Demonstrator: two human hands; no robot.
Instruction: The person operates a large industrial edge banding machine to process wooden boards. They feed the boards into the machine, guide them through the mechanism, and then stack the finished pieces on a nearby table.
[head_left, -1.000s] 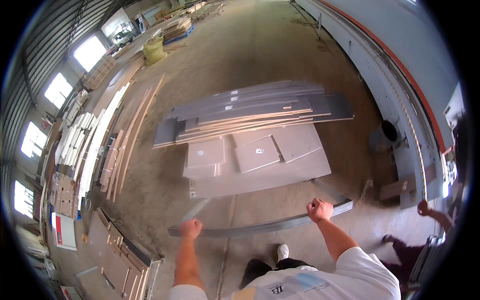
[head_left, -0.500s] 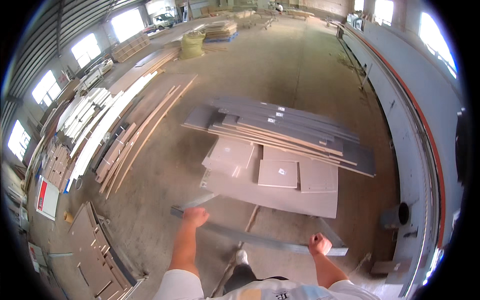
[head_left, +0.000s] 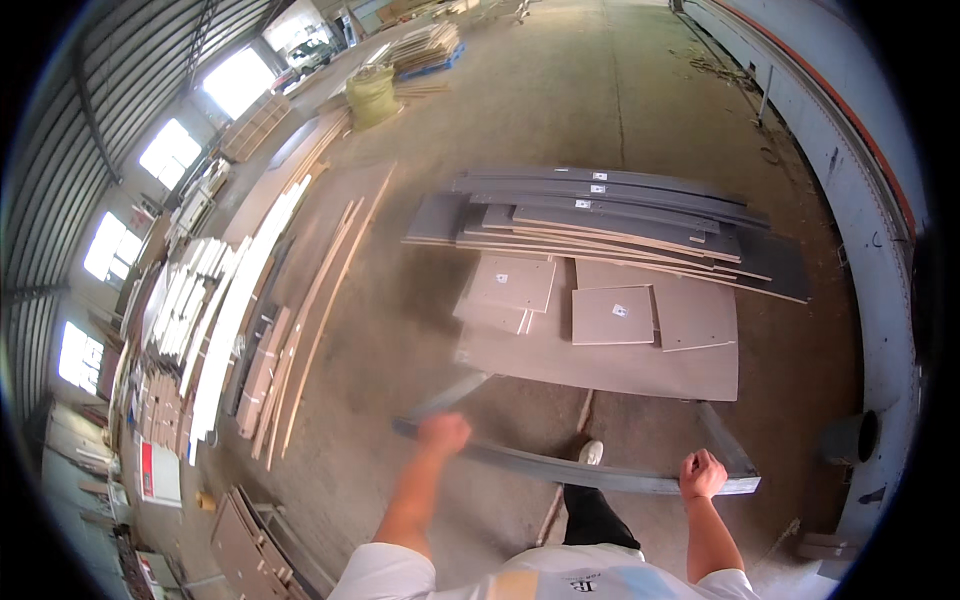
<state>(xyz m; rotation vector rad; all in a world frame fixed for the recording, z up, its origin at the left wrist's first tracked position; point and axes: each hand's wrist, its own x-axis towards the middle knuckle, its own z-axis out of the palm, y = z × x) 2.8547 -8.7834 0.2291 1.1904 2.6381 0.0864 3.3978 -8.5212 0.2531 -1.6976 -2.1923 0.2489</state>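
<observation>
A grey metal bar (head_left: pixel 570 472) runs crosswise in front of me, with side pieces leading forward under a stack of boards. My left hand (head_left: pixel 444 432) is closed in a fist around the bar near its left end; it is slightly blurred. Close to the bar's right end, my right hand (head_left: pixel 703 474) is also closed on it. Ahead lie light brown flat panels (head_left: pixel 690 375), some smaller ones on a large sheet. Long dark grey boards (head_left: pixel 770 262) are stacked across their far side, several with small white labels.
Long planks (head_left: pixel 330 285) and white strips (head_left: pixel 240 310) lie on the floor at left. More brown panels (head_left: pixel 240 540) stand at lower left. A long grey machine (head_left: pixel 850 190) runs along the right, with a dark round bin (head_left: pixel 850 437) beside it. A yellowish sack (head_left: pixel 372 97) stands farther off.
My view has tilted and turned, so the bar, both hands and the boards sit farther right in the picture. My legs have moved in a step. Both hands stay on the bar.
</observation>
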